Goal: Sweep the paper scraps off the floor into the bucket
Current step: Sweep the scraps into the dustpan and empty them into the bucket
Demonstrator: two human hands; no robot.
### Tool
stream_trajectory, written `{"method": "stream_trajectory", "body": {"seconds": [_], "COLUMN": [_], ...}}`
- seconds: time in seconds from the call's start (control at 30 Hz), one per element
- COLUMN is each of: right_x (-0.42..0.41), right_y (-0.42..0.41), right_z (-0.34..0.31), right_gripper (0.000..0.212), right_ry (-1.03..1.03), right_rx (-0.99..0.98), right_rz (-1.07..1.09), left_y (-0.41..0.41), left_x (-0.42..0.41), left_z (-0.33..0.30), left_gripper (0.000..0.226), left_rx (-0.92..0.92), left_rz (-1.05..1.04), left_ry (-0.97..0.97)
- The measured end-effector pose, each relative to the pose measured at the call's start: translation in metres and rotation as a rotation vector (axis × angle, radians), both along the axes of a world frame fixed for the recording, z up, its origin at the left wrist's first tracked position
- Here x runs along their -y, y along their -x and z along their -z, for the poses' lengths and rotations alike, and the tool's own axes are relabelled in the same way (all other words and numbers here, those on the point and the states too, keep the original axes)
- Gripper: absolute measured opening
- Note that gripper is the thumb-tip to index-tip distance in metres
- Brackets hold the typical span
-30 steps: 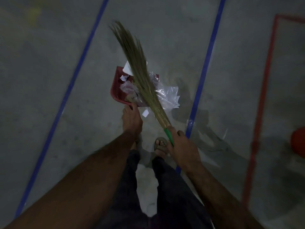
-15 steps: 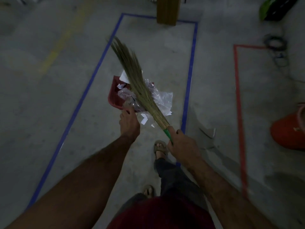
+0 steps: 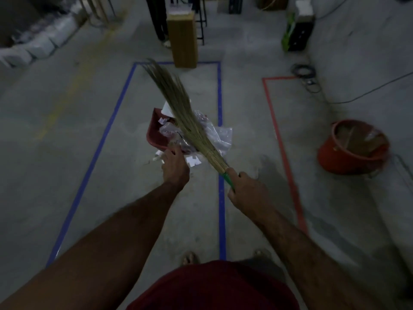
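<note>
Above the blue-taped floor, his left hand (image 3: 175, 165) gripped the loaded dustpan (image 3: 156, 130) of paper scraps (image 3: 194, 161), his right hand's fingers (image 3: 243, 175) curled round the broom (image 3: 185, 115), while the bucket (image 3: 355, 146) stood well off to his right.

The gray floor (image 3: 111, 175) has blue tape lines (image 3: 220, 104) and red tape lines (image 3: 271, 113), with an orange bucket (image 3: 335, 159) and a tall brown box (image 3: 182, 39) standing on it.
</note>
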State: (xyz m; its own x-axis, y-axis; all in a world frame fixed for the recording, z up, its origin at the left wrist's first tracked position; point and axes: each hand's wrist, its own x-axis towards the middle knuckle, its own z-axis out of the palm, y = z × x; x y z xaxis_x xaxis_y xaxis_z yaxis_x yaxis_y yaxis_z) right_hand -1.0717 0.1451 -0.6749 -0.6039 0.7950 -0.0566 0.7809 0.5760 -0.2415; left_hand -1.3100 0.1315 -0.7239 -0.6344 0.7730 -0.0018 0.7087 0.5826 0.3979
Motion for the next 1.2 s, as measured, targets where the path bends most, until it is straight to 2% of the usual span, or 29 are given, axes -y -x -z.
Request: {"method": "stream_trajectory", "body": {"seconds": [0.13,0.33,0.53,0.6,0.7,0.8,0.93,1.07,1.2], "right_x": [-0.016,-0.062,-0.108,-0.123,-0.152,-0.185,-0.231,-0.284,-0.325], "right_y": [-0.074,-0.210,-0.341,-0.374,-0.413,-0.448,-0.490,-0.524,-0.548], "right_z": [-0.007,-0.016,-0.025,-0.027,-0.022,-0.009,0.000,0.001,0.010], "right_gripper": [0.056,0.065,0.059,0.055,0.048,0.056,0.059,0.059,0.065], "right_ry": [-0.064,-0.190,-0.115,-0.082,-0.045,-0.024,-0.020,-0.026,-0.069], "right_rx": [0.007,0.026,0.088,0.100,0.103,0.103,0.106,0.125,0.179], "right_rz": [0.030,0.089,0.204,0.241,0.336,0.401,0.416,0.472,0.469], "left_y": [-0.073,-0.213,-0.350,-0.383,-0.426,-0.465,-0.507,-0.549,-0.582], "left_x": [-0.025,-0.089,-0.161,-0.184,-0.225,-0.267,-0.325,-0.391,-0.444], "left_z": [-0.009,-0.004,-0.003,0.000,0.007,0.017,0.031,0.035,0.041], "left_gripper": [0.049,0.044,0.037,0.041,0.053,0.060,0.056,0.062,0.051], "left_rx": [-0.028,0.049,0.104,0.104,0.111,0.115,0.139,0.172,0.171], "left_rz": [0.051,0.116,0.211,0.255,0.314,0.371,0.427,0.479,0.528], "left_ry": [-0.050,-0.133,-0.127,-0.098,-0.070,-0.038,-0.025,0.036,0.060]}}
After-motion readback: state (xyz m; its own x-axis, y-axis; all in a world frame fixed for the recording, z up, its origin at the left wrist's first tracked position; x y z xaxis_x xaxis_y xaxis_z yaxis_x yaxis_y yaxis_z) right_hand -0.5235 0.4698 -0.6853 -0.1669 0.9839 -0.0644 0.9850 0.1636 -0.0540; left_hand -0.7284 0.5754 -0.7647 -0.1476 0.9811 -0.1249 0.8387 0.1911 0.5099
